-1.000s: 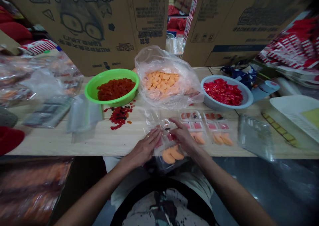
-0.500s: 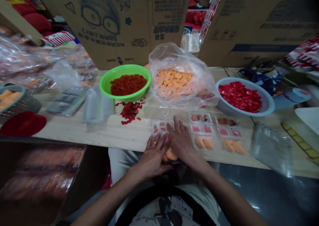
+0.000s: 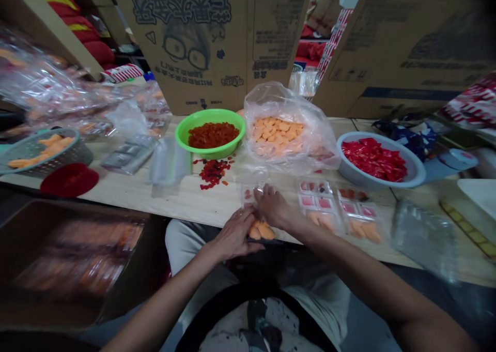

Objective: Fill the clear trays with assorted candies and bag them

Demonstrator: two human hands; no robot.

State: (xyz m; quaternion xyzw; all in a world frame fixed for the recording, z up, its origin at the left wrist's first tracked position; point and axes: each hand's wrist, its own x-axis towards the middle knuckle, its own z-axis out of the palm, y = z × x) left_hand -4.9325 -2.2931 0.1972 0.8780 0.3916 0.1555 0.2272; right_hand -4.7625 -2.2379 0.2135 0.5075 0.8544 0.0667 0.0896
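At the front edge of the table, a clear plastic compartment tray (image 3: 248, 193) lies between my hands, with orange pieces (image 3: 262, 230) in its near part. My left hand (image 3: 237, 232) grips the tray's left side, its thumb toward the near edge. The fingers of my right hand (image 3: 272, 207) are bent and pressed on the tray's far right part, hiding its middle. Just right of it lie two filled trays, a nearer one (image 3: 316, 202) and a farther one (image 3: 358, 211), each with dark red bits, pink packets and orange pieces.
Behind stand a green bowl (image 3: 211, 150) of red-brown pieces, a clear bag (image 3: 310, 135) of orange pieces and a blue bowl (image 3: 420, 173) of red packets. Loose red bits (image 3: 214, 173) lie near the green bowl. A basket (image 3: 83, 153) and red lid (image 3: 70, 180) sit left. Cardboard boxes (image 3: 279, 31) rise behind.
My right hand's fingers have gone from stretched flat to bent on the tray. More of the orange pieces shows between my hands. The whole view has shifted slightly.
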